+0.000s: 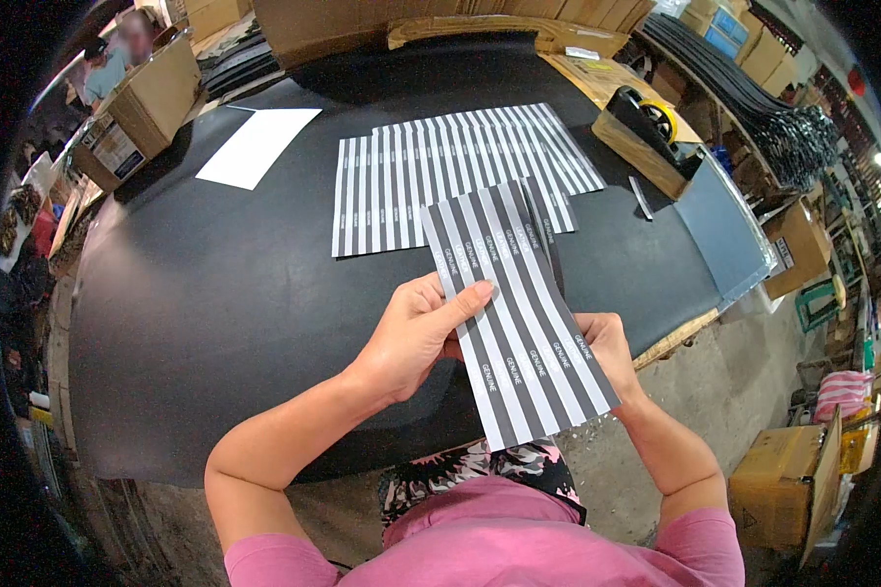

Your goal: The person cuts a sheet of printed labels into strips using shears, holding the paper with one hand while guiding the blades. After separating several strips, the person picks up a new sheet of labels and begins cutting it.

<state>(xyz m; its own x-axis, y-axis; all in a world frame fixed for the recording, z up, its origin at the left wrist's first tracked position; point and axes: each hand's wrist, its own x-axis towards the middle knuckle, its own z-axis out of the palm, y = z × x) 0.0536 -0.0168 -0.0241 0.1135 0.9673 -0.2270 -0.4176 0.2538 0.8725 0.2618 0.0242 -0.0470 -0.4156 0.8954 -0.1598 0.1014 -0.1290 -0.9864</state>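
Black-striped sheet (524, 328) partly over right hand (612, 350)

Open passage is left across the bare black worktop (196, 293) between the white sheet (259, 147) and its near edge. Forward reach is obstructed by the spread striped sheets (460, 157); at the right, the tape dispenser (651, 122) and grey-blue panel (722, 230) are met.
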